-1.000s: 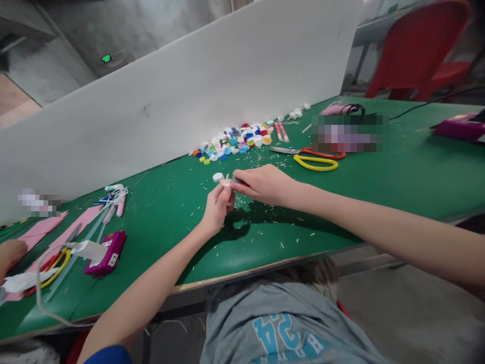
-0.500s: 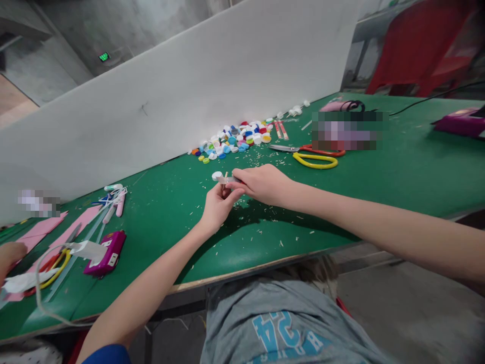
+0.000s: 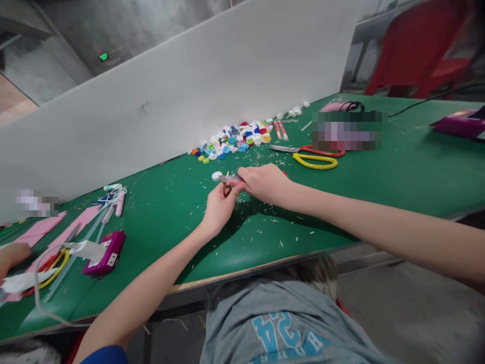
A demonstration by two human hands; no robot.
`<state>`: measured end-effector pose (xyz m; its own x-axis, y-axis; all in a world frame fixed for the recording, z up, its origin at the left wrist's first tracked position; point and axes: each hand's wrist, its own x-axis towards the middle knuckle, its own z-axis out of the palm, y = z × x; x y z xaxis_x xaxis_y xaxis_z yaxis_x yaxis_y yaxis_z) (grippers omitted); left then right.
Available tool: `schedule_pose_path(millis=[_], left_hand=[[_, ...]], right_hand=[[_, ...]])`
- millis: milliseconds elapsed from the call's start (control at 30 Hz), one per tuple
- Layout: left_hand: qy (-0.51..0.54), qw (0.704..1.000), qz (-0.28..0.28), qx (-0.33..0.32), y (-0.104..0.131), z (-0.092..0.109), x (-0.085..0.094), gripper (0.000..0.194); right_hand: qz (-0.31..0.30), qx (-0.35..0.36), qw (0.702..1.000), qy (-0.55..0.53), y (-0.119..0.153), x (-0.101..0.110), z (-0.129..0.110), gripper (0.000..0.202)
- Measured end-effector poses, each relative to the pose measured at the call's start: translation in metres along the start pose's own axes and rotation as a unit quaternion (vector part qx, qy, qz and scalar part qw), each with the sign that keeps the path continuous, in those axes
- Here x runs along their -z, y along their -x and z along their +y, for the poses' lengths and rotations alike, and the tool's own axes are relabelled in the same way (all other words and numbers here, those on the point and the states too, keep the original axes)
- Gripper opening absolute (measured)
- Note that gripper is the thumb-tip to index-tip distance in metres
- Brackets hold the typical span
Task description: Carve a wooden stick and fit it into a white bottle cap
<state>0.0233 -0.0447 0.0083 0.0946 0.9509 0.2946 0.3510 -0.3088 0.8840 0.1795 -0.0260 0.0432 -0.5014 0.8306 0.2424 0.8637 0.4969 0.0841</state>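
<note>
My left hand (image 3: pixel 220 207) is closed, pinching a thin wooden stick (image 3: pixel 228 174) whose tip sticks up above the fingers. My right hand (image 3: pixel 263 183) is wrapped round a utility knife (image 3: pixel 231 178); its blade lies against the stick, and a bit of red handle shows past the hand. Just beyond the fingertips a white bottle cap (image 3: pixel 216 176) rests on the green table. Pale wood shavings (image 3: pixel 261 222) are scattered under and around both hands.
A pile of coloured bottle caps (image 3: pixel 235 139) lies against the white partition (image 3: pixel 189 76). Scissors (image 3: pixel 314 159) with red and yellow handles are to the right. At left are a purple power strip (image 3: pixel 108 255), pink paper (image 3: pixel 81 222), glue guns and another person's hand (image 3: pixel 15 255).
My right hand has shifted slightly right with the knife, and more red handle shows behind it. My left hand stays nearly in place. The other person's hand has moved slightly right.
</note>
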Motion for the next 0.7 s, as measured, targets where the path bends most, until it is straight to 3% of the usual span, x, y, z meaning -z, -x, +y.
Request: schedule_pose_path(millis=[600,700], left_hand=[[-0.036,0.999,0.004,-0.004,0.001,0.0015,-0.0002,0.034],[-0.043,0.999,0.022,-0.007,0.0009,-0.0003,-0.0005,0.037]], right_hand=[[0.002,-0.009,1.0,0.003,-0.0031,-0.0065,-0.0007,0.046],[0.008,-0.041,0.999,0.002,-0.0042,-0.0045,-0.0007,0.052]])
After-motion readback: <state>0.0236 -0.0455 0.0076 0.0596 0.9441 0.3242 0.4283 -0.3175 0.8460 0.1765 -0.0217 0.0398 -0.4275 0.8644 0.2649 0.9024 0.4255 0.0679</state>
